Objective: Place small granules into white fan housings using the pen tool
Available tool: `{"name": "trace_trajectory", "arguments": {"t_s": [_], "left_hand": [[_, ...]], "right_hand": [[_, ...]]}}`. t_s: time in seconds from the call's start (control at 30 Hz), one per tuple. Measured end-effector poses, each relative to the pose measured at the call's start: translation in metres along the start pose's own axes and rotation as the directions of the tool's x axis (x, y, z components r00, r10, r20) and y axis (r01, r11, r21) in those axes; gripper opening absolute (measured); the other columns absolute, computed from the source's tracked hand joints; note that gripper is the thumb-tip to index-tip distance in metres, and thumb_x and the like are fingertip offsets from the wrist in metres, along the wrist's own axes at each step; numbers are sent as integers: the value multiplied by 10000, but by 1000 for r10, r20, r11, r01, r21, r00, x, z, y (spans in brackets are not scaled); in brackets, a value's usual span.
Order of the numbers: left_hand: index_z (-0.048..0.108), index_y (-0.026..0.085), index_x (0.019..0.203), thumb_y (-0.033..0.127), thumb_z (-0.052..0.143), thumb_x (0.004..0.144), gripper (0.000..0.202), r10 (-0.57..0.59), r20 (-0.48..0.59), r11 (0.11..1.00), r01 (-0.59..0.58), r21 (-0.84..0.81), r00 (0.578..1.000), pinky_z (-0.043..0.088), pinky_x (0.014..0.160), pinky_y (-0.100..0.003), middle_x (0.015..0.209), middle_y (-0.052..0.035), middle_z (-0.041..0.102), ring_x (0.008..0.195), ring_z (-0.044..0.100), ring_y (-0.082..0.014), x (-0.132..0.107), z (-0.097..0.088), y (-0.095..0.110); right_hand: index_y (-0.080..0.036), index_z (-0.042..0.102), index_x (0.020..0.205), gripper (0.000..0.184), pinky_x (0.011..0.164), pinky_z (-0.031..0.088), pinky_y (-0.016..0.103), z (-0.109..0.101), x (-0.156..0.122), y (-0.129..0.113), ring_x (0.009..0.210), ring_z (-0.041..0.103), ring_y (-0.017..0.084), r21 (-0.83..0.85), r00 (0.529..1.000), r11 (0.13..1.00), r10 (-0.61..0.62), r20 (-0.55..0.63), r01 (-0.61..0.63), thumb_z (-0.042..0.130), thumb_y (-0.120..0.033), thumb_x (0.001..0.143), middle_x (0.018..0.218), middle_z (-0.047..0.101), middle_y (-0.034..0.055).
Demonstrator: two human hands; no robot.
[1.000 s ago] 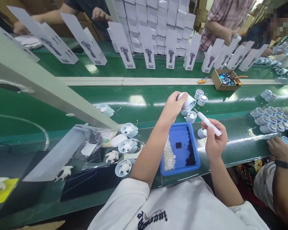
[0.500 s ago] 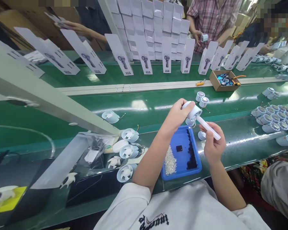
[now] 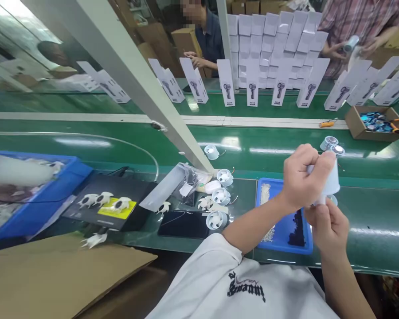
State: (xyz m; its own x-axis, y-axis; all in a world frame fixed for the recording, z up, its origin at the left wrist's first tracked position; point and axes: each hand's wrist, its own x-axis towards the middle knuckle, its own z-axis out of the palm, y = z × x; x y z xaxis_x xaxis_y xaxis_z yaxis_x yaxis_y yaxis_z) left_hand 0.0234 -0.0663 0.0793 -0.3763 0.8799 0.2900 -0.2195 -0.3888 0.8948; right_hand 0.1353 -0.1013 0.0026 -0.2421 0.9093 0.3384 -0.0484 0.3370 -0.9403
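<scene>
My left hand [image 3: 301, 179] is closed round a small white round fan housing [image 3: 332, 180], held up above the blue tray [image 3: 281, 237]. Just below it, my right hand [image 3: 327, 226] grips a white pen-shaped tool, most of which is hidden behind the housing and my fingers. The tray holds a heap of small white parts and a heap of small dark parts. Several white fan housings with impellers [image 3: 219, 197] lie on the green table to the left of the tray.
A slanted white metal bar [image 3: 146, 88] crosses the bench. Two fan housings [image 3: 332, 146] sit on the green belt. At left lie a blue bin [image 3: 53, 186], a black box with white impellers [image 3: 103, 201] and cardboard [image 3: 53, 274]. Upright white cartons [image 3: 252, 86] and other workers stand at the back.
The view has swung left, which brings the blue bin and cardboard into sight. My hands came closer together, and the tool is now tucked under the housing.
</scene>
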Motion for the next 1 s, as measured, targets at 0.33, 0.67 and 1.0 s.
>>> {"name": "trace_trajectory", "arguments": {"t_s": [0.33,0.67,1.0], "left_hand": [[406,218,828,469,676,805,370,-35,204,998,22,65,978,491,760,-279,924,-23,531,916,579,-157,7,-10,8],[580,216,1069,190,708,686,405,-399,-80,164,157,974,913,397,1016,-480,1326,-176,447,1292,420,-405,90,-89,-74],[569,224,1238,458,552,814,485,-375,-402,-34,421,907,835,301,1092,-578,1377,-199,452,1321,375,-426,9,-129,4]], "right_hand": [[-198,663,976,311,456,313,251,-11,25,-14,463,365,102,-264,998,963,-61,-24,52,503,-460,926,532,419,-45],[-206,575,927,182,463,364,234,-17,8,56,453,419,99,-301,997,951,55,-45,-66,600,-345,813,537,444,-82],[-216,481,839,291,503,407,247,-9,8,68,498,467,100,-222,990,975,48,132,-18,508,-499,899,624,528,-45]]}}
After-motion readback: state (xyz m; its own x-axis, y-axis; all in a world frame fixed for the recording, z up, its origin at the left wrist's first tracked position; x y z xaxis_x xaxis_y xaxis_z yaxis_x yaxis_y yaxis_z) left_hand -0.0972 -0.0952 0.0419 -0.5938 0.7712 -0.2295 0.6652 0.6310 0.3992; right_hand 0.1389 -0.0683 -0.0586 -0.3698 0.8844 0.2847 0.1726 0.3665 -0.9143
